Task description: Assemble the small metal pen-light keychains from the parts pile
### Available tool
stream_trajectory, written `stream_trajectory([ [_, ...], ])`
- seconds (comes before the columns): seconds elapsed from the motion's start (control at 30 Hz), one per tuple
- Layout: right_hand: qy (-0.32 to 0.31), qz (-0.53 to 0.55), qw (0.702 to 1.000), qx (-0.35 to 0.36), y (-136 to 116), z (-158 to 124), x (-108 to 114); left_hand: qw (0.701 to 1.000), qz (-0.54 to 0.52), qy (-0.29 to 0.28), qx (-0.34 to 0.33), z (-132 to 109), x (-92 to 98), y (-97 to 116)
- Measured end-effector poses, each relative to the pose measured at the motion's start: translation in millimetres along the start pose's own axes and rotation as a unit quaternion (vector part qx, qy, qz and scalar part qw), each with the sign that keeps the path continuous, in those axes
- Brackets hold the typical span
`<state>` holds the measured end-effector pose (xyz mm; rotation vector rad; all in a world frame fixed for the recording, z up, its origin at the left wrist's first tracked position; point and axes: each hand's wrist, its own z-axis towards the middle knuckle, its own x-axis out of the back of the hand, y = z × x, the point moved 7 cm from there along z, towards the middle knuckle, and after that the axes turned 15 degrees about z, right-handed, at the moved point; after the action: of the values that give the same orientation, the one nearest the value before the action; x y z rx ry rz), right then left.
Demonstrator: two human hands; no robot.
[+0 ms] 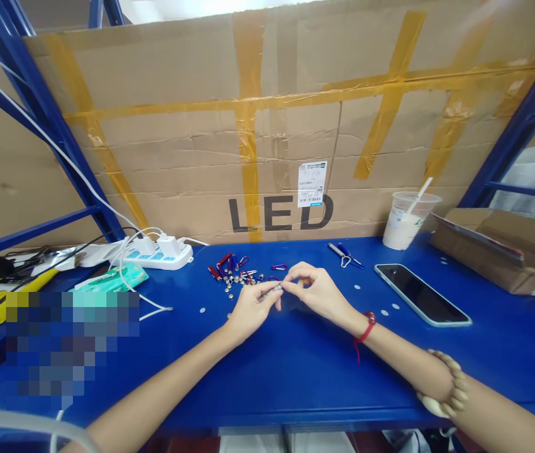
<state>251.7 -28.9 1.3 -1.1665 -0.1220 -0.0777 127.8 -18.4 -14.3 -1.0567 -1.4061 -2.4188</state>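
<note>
My left hand [252,309] is closed, thumb and fingers pinching a small silvery piece [275,288], perhaps a thin metal tube, largely covered by the fingers. The fingertips of my right hand [319,290] are pressed together at the far end of that piece. Just beyond my hands lies a loose pile of small red tubes [214,273], blue tubes [230,263] and silvery bits. A purple carabiner clip [279,267] rests near my right fingers. Further back is a silver tube [335,250] with a clip, alongside a blue tool [351,257].
Small pale discs [385,313] lie scattered on the blue table [258,390]. To the right are a phone [422,294], a plastic cup with a straw [406,223] and an open cardboard box [498,251]. A power strip [161,257] with cables and a green packet [107,280] occupy the left.
</note>
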Motion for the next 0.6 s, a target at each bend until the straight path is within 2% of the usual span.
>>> stream_trajectory([
  [0.07, 0.005, -0.012, 1.000, 0.015, -2, -1, -1, 1.000, -0.004, -0.003, -0.002, -1, -1.8, -1],
  [0.17, 0.013, -0.026, 0.999, 0.015, 0, -3, -2, 0.999, 0.014, 0.030, -0.008, -1, -0.5, -4],
  [0.33, 0.014, -0.011, 0.999, -0.035, 10, -3, -1, 0.994, 0.040, 0.087, -0.057, -1, 2.9, -5],
  [0.47, 0.008, 0.037, 0.993, -0.113, 18, 0, 0, 0.996, 0.034, 0.072, -0.041, 4, 2.8, -9],
  [0.6, 0.001, 0.052, 0.988, -0.144, 18, 1, 1, 0.998, 0.042, 0.051, -0.025, 6, 4.4, -6],
])
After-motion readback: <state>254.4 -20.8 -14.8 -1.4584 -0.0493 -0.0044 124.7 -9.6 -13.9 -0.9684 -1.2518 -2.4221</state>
